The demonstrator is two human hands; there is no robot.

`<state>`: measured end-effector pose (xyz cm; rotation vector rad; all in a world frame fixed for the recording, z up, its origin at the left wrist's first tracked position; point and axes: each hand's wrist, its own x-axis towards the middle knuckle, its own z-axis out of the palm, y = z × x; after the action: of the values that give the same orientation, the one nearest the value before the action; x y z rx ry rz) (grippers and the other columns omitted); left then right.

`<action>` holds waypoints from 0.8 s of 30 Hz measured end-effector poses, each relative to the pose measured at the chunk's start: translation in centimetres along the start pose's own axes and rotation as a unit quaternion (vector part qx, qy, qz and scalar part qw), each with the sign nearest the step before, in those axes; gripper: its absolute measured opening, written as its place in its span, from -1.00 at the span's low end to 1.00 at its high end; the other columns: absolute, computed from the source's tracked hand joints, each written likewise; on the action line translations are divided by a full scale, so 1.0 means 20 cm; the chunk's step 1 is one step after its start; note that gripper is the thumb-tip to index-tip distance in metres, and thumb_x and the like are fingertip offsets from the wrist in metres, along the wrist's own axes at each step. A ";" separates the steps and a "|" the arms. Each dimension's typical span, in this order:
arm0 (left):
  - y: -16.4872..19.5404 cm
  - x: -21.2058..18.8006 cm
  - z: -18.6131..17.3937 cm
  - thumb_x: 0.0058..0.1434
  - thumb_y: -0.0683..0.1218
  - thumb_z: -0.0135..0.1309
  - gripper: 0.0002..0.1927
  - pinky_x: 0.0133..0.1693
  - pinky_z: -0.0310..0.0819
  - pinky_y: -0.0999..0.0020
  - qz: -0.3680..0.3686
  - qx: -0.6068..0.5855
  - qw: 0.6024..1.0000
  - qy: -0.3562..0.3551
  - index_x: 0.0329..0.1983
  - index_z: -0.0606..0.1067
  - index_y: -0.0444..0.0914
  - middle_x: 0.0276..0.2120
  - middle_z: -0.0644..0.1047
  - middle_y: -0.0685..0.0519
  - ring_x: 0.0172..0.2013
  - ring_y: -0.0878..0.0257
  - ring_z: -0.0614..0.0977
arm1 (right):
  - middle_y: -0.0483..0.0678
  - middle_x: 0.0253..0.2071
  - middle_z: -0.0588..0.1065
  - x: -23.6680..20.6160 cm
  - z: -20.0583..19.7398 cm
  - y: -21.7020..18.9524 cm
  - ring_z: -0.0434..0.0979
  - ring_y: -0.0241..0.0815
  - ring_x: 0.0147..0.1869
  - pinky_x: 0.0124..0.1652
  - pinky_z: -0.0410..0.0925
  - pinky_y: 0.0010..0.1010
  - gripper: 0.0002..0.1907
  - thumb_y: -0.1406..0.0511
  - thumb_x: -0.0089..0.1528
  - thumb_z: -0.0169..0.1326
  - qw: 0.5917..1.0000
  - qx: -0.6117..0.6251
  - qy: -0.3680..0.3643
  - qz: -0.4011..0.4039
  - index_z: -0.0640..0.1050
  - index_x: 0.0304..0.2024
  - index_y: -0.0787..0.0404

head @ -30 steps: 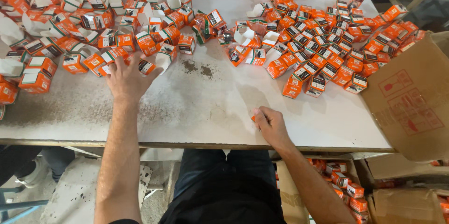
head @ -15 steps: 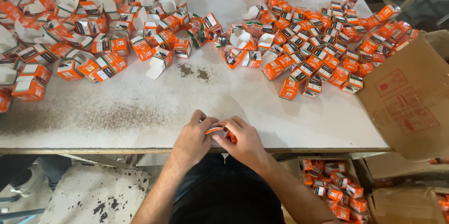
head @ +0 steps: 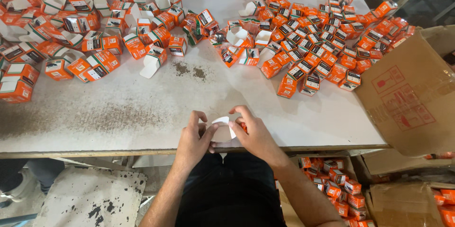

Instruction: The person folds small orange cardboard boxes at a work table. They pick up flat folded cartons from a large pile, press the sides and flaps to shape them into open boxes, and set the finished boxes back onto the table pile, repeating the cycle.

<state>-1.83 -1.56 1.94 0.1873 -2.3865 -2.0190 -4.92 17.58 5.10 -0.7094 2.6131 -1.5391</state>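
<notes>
Both my hands meet at the near edge of the white table [head: 142, 113], holding one small orange and white carton [head: 223, 130] with its white flap turned up. My left hand [head: 194, 139] grips the carton's left side with thumb and fingers. My right hand [head: 253, 134] closes over its right side, hiding most of the orange body. Heaps of the same small orange cartons lie further back: one heap at the left [head: 80, 32], with several cartons standing open, and one at the right [head: 322, 42].
A large brown cardboard box [head: 412, 94] leans at the table's right edge. Below the table on the right, open cardboard boxes hold more orange cartons [head: 336, 179]. Dark specks [head: 189, 70] mark the table's middle. A grey speckled slab [head: 90, 198] lies on the floor at left.
My left hand has come back from the carton heap to the table's near edge and joined my right hand. The carton between them now has its white flap opened up.
</notes>
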 end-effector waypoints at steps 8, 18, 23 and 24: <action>0.00 -0.04 -0.02 0.04 0.02 0.36 -0.62 -0.11 0.56 0.08 0.421 0.302 0.849 0.104 -0.39 0.43 -0.29 0.03 0.50 -0.18 -0.05 -0.07 0.57 | 0.11 -0.41 0.58 0.05 0.10 0.15 0.59 0.20 -0.31 -0.38 0.36 -0.06 -0.84 0.32 0.38 0.01 0.980 -0.163 0.075 -0.091 0.34 -0.04 0.22; -0.05 0.00 0.01 0.05 -0.13 0.40 -0.40 -0.31 0.76 0.35 0.280 0.147 0.949 0.010 0.14 0.41 -0.25 0.06 0.51 -0.12 0.02 -0.03 0.62 | 0.24 0.14 0.32 -0.15 0.01 0.18 0.33 0.26 0.21 0.11 0.27 -0.01 -0.39 0.27 0.17 0.24 0.941 -0.258 0.068 -0.209 0.30 0.16 0.38; -0.03 0.01 0.01 -0.02 -0.13 0.43 -0.17 -0.22 0.65 0.22 0.309 0.169 0.936 -0.004 0.34 0.35 -0.09 -0.03 0.57 -0.08 -0.05 -0.01 0.63 | 0.15 0.16 0.40 -0.24 -0.08 0.21 0.46 0.15 0.21 0.13 0.38 -0.19 -0.27 0.29 0.18 0.33 0.983 -0.153 0.046 -0.090 0.27 0.31 0.26; -0.03 0.01 0.01 -0.03 -0.12 0.44 -0.15 -0.20 0.63 0.20 0.309 0.175 0.935 0.003 0.36 0.34 -0.07 -0.05 0.58 -0.08 -0.07 -0.01 0.63 | 0.09 0.12 0.45 -0.24 -0.09 0.20 0.53 0.07 0.17 0.10 0.41 -0.24 -0.26 0.24 0.14 0.38 0.991 -0.112 0.062 -0.029 0.29 0.25 0.22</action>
<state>-1.97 -1.56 1.30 -0.4940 -2.3648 -1.3092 -2.62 22.55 1.61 -0.7315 2.9160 -1.3590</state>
